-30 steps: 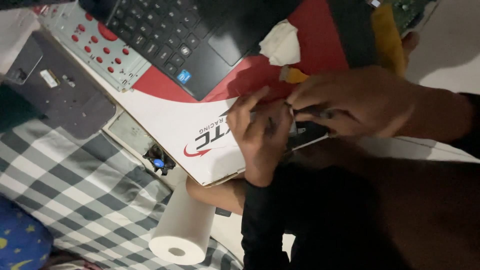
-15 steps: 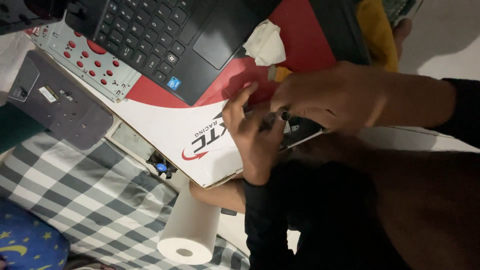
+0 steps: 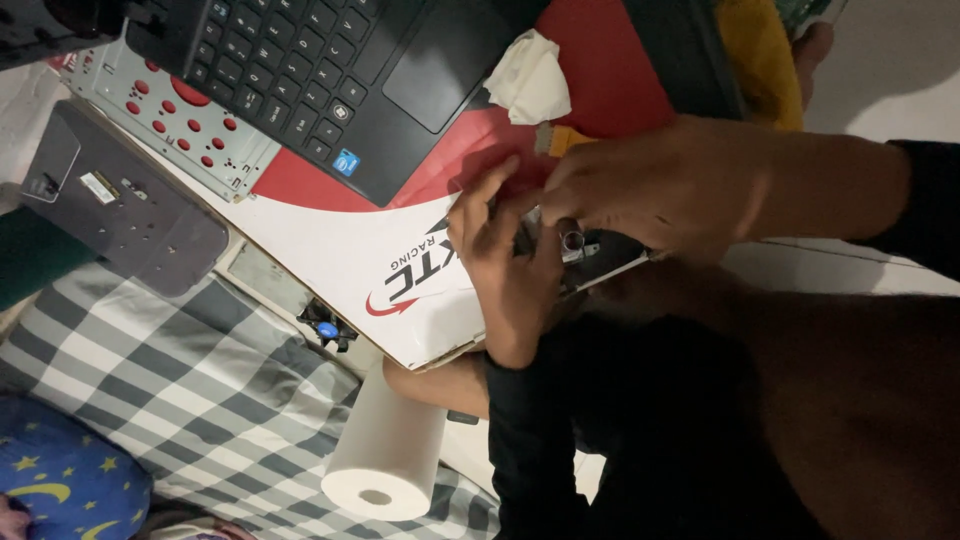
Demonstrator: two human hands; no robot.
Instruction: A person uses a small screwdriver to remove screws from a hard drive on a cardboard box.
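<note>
A small flat dark part (image 3: 600, 262) with a round metal fitting lies on the red-and-white board (image 3: 340, 250), its long axis running left-right beneath both hands. The left hand (image 3: 510, 270) pinches its near end, fingers together on it. The right hand (image 3: 660, 190) covers the far end from above; its fingers' grip cannot be told. A laptop (image 3: 300, 70) lies beyond.

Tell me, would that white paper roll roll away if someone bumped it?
Probably, a little. The white paper roll lies on its side, so its round body could roll. The checked cloth under it looks soft and may slow it. It is likely light and squashy, being wound paper with a hollow core.
</note>
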